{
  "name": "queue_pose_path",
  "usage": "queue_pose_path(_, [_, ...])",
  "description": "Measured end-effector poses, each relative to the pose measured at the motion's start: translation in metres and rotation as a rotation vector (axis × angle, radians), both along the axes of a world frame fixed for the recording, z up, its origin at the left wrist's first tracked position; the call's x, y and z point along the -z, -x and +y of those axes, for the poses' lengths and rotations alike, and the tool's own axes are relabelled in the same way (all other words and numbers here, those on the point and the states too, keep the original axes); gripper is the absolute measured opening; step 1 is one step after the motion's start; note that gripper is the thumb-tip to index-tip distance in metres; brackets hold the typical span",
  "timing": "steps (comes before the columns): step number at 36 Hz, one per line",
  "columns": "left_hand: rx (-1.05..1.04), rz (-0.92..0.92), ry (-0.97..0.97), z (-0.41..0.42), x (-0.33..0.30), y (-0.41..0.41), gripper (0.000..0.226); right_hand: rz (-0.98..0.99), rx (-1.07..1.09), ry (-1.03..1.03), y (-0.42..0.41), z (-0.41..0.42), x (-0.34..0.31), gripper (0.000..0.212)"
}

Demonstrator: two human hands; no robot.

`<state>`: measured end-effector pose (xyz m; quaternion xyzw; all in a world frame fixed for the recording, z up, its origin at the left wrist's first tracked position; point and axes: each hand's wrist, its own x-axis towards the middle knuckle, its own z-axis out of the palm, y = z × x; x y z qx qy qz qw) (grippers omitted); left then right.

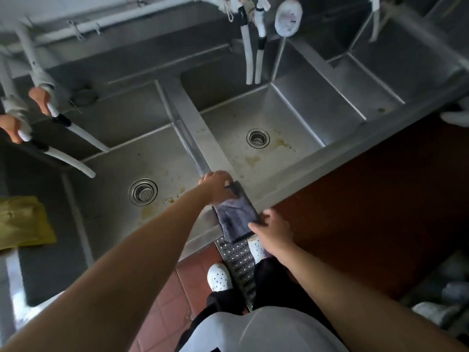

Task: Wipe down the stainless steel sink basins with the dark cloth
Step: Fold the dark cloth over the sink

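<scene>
A dark grey folded cloth (236, 215) lies on the front rim of the stainless steel sink, where the divider (195, 128) between the left basin (111, 174) and the middle basin (274, 123) meets the edge. My left hand (217, 188) grips the cloth's far end, fingers curled over it. At the cloth's near right corner my right hand (272, 231) touches it with its fingers. Both basin floors show brown stains around their drains (143, 192) (257, 138).
White hoses (250, 59) hang into the middle basin, and others reach in from the left (83, 137). A third basin (385, 72) lies at the right. A yellow cloth (22, 222) rests on the left drainboard. Below are red floor tiles and a perforated drain grate (238, 260).
</scene>
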<state>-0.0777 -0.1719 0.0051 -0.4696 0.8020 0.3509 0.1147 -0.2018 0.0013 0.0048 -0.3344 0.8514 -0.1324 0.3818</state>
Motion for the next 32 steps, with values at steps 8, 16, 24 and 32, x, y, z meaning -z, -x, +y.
queue_pose_path(8, [0.044, 0.061, -0.199, -0.001, -0.034, -0.008, 0.059, -0.139, -0.208, -0.020, 0.015, -0.019, -0.004, 0.017])
queue_pose_path(16, [-0.268, 0.383, -0.109, 0.026, -0.100, -0.062, 0.029, -0.395, -0.435, 0.242, 0.055, -0.062, -0.068, 0.020])
queue_pose_path(24, [-0.721, 1.094, -0.315, 0.057, -0.162, -0.092, 0.027, -0.568, -0.659, 0.548, 0.061, -0.146, -0.179, 0.030])
queue_pose_path(32, [-1.371, 0.957, -0.080, 0.058, -0.154, -0.075, 0.029, -0.282, -1.106, 0.567, 0.012, -0.179, -0.122, 0.094])
